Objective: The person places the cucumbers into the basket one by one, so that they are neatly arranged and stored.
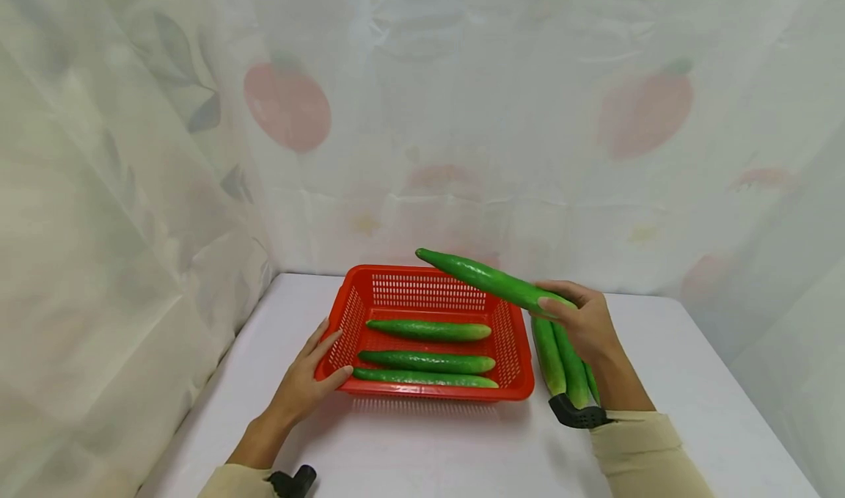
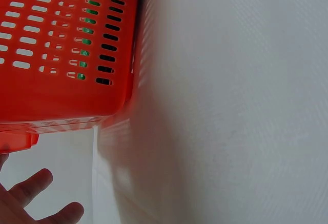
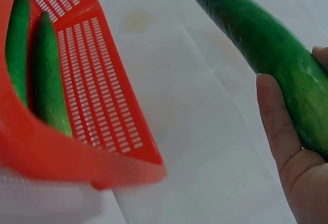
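Note:
My right hand (image 1: 587,326) grips a long green cucumber (image 1: 485,276) near its right end, thumb on the near side. The cucumber slants up to the left, above the back right part of a red plastic basket (image 1: 436,392). Inside the basket lie three cucumbers crosswise: a back one (image 1: 429,330), a middle one (image 1: 425,362) and a front one (image 1: 422,378) along the front wall. With fingers spread, my left hand (image 1: 305,377) rests at the basket's left rim, thumb by the front corner. The right wrist view shows the held cucumber (image 3: 271,42) beside the basket's perforated wall (image 3: 97,80).
Right of the basket, more cucumbers (image 1: 571,366) lie side by side on the white table (image 1: 422,454), partly hidden by my right hand and wrist. Behind the table hangs a pale curtain (image 1: 462,116) with faded fruit prints, and fabric also encloses both sides.

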Available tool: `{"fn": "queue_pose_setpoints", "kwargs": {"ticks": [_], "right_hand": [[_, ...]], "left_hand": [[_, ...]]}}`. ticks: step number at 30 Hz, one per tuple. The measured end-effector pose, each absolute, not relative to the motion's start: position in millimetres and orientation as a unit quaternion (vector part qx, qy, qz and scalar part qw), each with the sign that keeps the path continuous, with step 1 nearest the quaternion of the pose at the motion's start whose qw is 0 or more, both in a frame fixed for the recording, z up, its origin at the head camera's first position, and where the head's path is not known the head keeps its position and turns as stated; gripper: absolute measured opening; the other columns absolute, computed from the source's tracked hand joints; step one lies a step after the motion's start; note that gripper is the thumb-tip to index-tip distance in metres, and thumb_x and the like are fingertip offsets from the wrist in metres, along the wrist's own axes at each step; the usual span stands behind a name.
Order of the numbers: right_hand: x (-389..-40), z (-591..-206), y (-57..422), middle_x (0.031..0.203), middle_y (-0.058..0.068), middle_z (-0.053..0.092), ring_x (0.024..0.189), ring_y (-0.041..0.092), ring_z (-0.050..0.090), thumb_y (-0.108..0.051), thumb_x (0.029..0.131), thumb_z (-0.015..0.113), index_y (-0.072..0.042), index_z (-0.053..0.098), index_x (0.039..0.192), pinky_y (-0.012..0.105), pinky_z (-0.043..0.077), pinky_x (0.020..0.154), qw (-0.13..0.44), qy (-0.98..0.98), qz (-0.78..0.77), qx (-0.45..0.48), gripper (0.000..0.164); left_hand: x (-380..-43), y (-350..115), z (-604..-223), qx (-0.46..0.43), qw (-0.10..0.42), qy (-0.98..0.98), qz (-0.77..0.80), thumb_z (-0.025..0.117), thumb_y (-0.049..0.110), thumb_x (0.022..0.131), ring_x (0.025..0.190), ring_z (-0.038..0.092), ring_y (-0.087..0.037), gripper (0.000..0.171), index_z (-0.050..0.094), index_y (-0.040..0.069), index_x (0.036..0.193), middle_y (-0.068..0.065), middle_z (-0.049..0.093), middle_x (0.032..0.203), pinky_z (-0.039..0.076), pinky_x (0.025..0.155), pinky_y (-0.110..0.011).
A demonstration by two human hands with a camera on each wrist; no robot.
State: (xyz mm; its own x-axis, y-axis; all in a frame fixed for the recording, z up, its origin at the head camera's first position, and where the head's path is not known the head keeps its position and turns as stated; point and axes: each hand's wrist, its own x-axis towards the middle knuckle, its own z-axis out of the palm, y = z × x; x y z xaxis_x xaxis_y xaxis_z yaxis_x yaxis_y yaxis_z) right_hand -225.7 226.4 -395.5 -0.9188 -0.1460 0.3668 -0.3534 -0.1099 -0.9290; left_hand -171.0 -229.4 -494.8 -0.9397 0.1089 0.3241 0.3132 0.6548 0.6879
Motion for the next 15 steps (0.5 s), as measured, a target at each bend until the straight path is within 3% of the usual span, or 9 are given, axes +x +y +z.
{"fn": "queue_pose_setpoints", "kwargs": {"ticks": [5, 15], "right_hand": [[-233, -398, 215, 0.108, 0.011, 0.066, 0.087, 0.025, 0.066, -0.006, 0.091, 0.066, 0.011, 0.063, 0.116, 0.039, 0.055, 0.076, 0.057, -0.693, 0.697, 0.175, 0.03], [-244, -408, 194, 0.109, 0.014, 0.062, 0.09, 0.025, 0.065, -0.005, 0.092, 0.065, 0.012, 0.062, 0.115, 0.039, 0.054, 0.08, 0.006, -0.668, 0.719, 0.192, 0.029]], "left_hand": [[-172, -230, -496, -0.114, 0.131, -0.901, -0.398, 0.07, 0.04, 0.086, 0.136, 0.029, -0.036, 0.068, 0.048, 0.013, 0.144, -0.002, 0.021, 0.158, 0.039, 0.093, -0.063], [-170, -230, -499, -0.116, 0.13, -0.901, -0.397, 0.07, 0.04, 0.086, 0.137, 0.029, -0.036, 0.068, 0.047, 0.013, 0.144, -0.001, 0.021, 0.158, 0.038, 0.093, -0.064]]}}
